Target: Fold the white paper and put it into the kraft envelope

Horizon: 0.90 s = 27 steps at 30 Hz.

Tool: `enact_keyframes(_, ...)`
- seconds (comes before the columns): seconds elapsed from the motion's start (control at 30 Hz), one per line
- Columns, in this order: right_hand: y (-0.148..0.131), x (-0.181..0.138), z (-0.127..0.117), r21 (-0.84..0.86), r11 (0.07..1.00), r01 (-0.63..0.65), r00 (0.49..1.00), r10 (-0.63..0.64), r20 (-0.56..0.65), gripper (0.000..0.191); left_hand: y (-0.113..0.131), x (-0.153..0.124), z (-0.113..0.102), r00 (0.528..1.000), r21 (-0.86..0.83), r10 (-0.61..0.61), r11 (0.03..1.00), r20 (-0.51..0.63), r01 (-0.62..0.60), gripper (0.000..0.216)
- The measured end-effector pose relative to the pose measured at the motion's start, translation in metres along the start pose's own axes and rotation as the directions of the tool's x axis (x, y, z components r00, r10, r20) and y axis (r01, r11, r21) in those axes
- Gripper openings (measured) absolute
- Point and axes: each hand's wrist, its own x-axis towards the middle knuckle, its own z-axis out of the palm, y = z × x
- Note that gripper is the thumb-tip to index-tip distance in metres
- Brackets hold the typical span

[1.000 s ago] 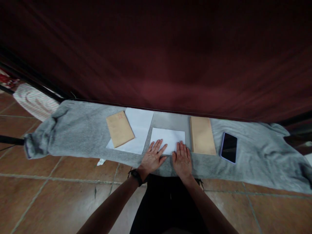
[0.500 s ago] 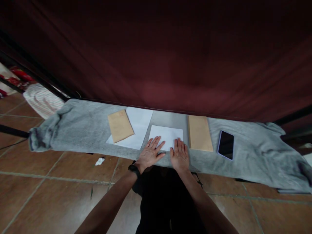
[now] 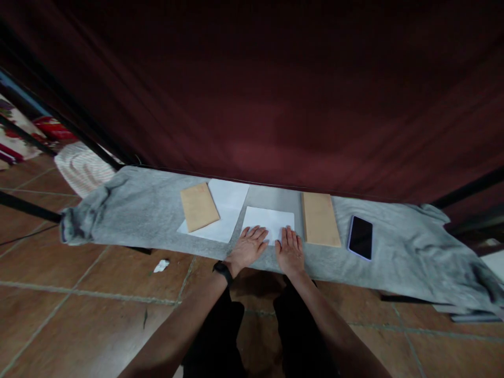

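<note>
A white sheet of paper (image 3: 271, 218), apparently folded, lies flat on the grey cloth in front of me. My left hand (image 3: 247, 248) rests palm down on its near left part, fingers stretched out. On the near right part lies my right hand (image 3: 290, 252), also flat, fingers close side by side. Left of them is a larger white paper (image 3: 228, 210) with a brown envelope (image 3: 200, 207) lying partly over it. Just right of the middle sheet is a stack of brown envelopes (image 3: 321, 219).
A phone (image 3: 360, 238) with a purple case lies to the right on the grey cloth (image 3: 134, 210). A dark red curtain (image 3: 252, 105) hangs behind. Black metal bars (image 3: 29, 206) stand at the sides. A white scrap (image 3: 161, 265) is on the tiled floor.
The view has shifted slightly. My left hand's fingers have drawn closer together and lie lower on the sheet; the right hand stays nearly in place. Papers, envelopes and phone keep their arrangement.
</note>
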Motion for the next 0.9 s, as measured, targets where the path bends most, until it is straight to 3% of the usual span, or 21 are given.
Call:
enact_keyframes(0.2, 0.005, 0.016, -0.012, 0.007, 1.000, -0.013, 0.999, 0.012, 0.046, 0.049, 0.011, 0.027, 0.001, 1.000, 0.069, 0.016, 0.998, 0.005, -0.016, 0.039)
enact_keyframes(0.3, 0.006, 0.030, -0.014, 0.015, 1.000, -0.008, 0.998, 0.008, 0.056, 0.046, 0.011, 0.037, 0.003, 0.995, 0.102, 0.092, 0.990, 0.026, -0.094, 0.041)
enact_keyframes(0.53, -0.009, 0.047, 0.017, 0.159, 0.948, 0.275, 0.960, -0.278, -0.002, 0.053, -0.006, 0.041, 0.021, 0.996, -0.002, 0.089, 0.996, 0.021, -0.089, 0.057)
enact_keyframes(0.9, -0.012, 0.051, 0.022, 0.070, 0.984, 0.165, 0.986, -0.167, 0.021, 0.057, -0.016, 0.048, 0.028, 0.998, -0.028, 0.066, 0.997, 0.024, -0.066, 0.059)
